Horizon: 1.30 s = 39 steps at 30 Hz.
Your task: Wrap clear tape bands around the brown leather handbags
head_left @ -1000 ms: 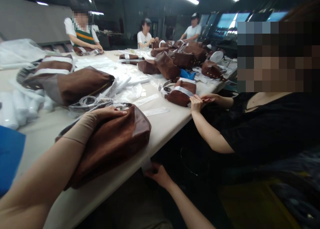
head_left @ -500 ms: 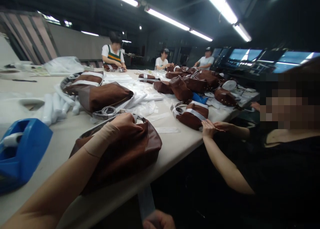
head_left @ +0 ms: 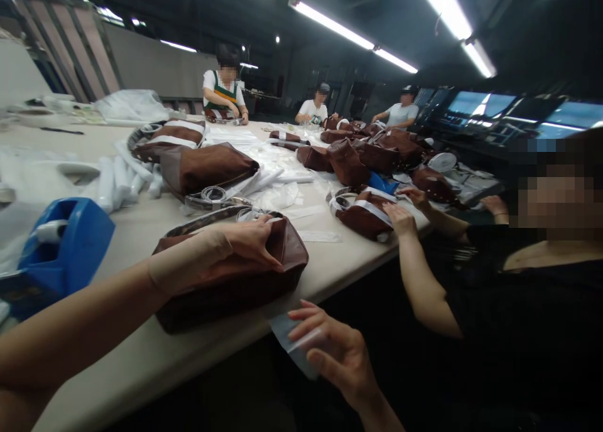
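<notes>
A brown suede and leather bag (head_left: 226, 287) lies on the pale table (head_left: 141, 356) near its front edge. My left hand (head_left: 254, 242) is on top of the bag's right end, with fingers and thumb curled around that end. A beige sleeve covers my left wrist. My right hand (head_left: 336, 353) is just off the table edge, below and to the right of the bag. Its fingers pinch a pale translucent strip (head_left: 289, 338) that points up toward the bag.
A blue tape dispenser (head_left: 66, 243) stands at the left. More brown bags (head_left: 207, 168), white rolls (head_left: 117, 181) and plastic wrap cover the table. A person in black on my right has both hands at another bag (head_left: 365, 215). Three other people work at the far end.
My right hand rose from below the table edge with the strip into full view. My left hand shifted toward the bag's right end. The view tilted up and to the left.
</notes>
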Available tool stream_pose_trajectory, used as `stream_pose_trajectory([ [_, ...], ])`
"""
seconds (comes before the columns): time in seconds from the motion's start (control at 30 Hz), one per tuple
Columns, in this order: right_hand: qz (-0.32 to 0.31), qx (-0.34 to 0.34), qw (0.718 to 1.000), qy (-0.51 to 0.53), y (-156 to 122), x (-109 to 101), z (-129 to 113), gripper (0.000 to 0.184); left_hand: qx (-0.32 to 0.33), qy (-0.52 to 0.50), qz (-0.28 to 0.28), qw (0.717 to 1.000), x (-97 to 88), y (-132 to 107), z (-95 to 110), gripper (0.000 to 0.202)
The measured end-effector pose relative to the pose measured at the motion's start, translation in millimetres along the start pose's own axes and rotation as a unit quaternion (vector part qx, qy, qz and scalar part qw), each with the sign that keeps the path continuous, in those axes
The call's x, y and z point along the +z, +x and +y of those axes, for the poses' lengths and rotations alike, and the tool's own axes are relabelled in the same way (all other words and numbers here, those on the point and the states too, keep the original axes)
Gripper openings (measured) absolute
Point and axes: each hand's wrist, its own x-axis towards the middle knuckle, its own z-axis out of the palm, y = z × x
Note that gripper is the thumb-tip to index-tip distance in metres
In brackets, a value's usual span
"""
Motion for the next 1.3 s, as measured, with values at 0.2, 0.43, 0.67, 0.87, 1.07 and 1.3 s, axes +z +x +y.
stream_pose_trajectory([
  [0.2,0.027,0.026,0.998,0.049,29.6,-9.5,2.6,0.064,-0.021,0.035,0.051,0.998,54.9,-9.4,3.8,0.118],
  [0.43,0.034,-0.024,0.996,0.084,110.6,-5.3,28.2,0.082,-0.002,0.045,0.127,0.991,87.1,-15.7,7.9,0.094],
  [0.67,0.033,-0.039,0.998,0.030,162.1,-0.4,59.4,0.026,0.058,-0.178,0.231,0.955,86.2,-17.1,-5.5,0.086],
  [0.87,0.016,-0.024,1.000,0.002,156.1,-1.5,80.7,0.021,0.009,-0.286,0.313,0.906,69.4,-13.6,-13.2,0.035],
  [1.07,-0.004,-0.038,0.999,-0.034,153.1,2.5,86.9,0.019,-0.033,-0.226,0.316,0.921,40.8,1.0,-22.4,0.030],
  [1.3,0.051,-0.005,0.999,-0.001,156.9,1.8,93.2,0.023,-0.027,-0.115,0.332,0.936,34.4,1.6,-12.1,0.057],
])
